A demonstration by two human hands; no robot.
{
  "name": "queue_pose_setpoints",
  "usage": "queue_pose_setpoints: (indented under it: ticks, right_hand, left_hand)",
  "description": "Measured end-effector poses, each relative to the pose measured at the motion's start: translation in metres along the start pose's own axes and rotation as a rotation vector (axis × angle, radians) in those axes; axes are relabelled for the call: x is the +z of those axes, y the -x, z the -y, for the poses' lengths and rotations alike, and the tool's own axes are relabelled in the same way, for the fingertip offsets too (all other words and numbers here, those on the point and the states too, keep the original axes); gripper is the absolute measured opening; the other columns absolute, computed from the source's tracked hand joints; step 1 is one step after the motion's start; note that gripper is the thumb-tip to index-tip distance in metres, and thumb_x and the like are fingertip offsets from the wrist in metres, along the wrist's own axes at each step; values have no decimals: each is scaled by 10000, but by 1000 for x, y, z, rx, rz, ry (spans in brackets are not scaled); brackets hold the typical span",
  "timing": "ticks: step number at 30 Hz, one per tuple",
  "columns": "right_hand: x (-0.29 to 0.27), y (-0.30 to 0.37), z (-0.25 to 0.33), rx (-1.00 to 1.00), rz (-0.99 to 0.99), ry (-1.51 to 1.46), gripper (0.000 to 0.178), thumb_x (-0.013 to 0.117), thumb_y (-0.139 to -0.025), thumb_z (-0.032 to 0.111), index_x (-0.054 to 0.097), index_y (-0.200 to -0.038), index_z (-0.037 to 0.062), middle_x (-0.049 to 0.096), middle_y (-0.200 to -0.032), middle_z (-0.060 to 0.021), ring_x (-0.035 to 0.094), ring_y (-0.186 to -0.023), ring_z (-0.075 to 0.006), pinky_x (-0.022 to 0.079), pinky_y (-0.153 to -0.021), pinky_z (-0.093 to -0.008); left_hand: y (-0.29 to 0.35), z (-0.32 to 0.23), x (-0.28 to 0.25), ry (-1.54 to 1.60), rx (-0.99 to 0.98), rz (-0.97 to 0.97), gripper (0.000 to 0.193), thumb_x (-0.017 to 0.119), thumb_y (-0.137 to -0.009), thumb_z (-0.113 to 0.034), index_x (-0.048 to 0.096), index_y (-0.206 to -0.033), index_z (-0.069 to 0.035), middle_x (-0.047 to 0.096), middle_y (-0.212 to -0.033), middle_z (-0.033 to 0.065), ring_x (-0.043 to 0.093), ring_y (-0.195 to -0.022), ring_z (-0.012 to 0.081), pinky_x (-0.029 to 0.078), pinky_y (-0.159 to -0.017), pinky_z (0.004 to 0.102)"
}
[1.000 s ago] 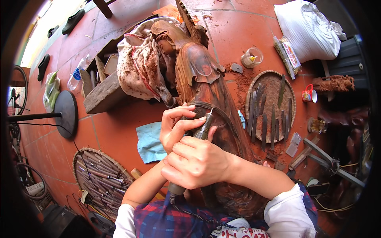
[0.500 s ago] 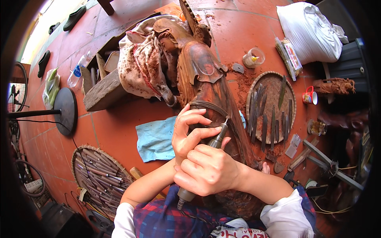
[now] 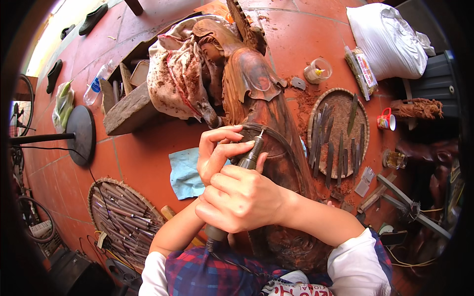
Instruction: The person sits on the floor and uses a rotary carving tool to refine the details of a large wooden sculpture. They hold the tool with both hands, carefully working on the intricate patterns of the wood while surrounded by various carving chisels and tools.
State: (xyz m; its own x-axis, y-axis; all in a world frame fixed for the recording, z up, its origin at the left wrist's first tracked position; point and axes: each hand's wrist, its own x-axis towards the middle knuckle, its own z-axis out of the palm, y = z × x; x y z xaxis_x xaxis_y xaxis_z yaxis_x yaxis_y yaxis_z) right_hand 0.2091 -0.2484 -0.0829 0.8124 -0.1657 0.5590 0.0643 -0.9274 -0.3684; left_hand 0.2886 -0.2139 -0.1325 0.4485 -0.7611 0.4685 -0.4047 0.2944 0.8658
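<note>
A carved wooden statue of a robed figure (image 3: 269, 113) lies lengthwise before me, its head away from me. My right hand (image 3: 242, 200) is wrapped round the grey body of a rotary tool (image 3: 251, 154). Farther up, my left hand (image 3: 215, 153) holds the tool near its front end, fingers bent along it. The thin bit points away from me and sits at a carved band across the robe; whether it touches the wood I cannot tell. A cable leaves the tool's rear end (image 3: 211, 244) over my lap.
A dusty cloth (image 3: 175, 74) lies beside the statue's head, by a wooden box (image 3: 129, 112). A round woven tray (image 3: 338, 91) with dark flat files is on the right; a basket of chisels (image 3: 123, 217) is at lower left. A blue cloth (image 3: 185, 172) lies near my left hand.
Both hands have moved left and a little away from me with the rotary tool. Its bit has shifted left along the carved band.
</note>
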Motion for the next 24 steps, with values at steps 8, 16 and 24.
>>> queue_pose_setpoints:
  ticks: [8,16,24]
  right_hand:
    - [-7,4,4,26,18,10,168,634,-668,157,502,-613,69,512,-588,-54,547,-570,-187,420,-552,-302]
    - [-20,16,13,88,63,38,150,617,-609,164,490,-615,85,477,-596,-34,529,-576,-174,417,-543,-298]
    - [-15,13,12,102,22,27,141,604,-546,150,496,-615,91,422,-580,-8,504,-558,-156,404,-517,-283]
  left_hand:
    - [2,-4,4,-5,11,19,406,915,-610,-144,687,-935,-66,567,-1033,133,610,-1021,330,517,-885,479]
    - [8,-7,9,4,52,91,357,912,-582,-231,728,-864,-109,591,-983,78,596,-1036,301,420,-1022,533]
    - [7,-7,7,2,46,107,389,917,-566,-218,720,-881,-102,582,-1024,108,587,-1045,319,434,-999,542]
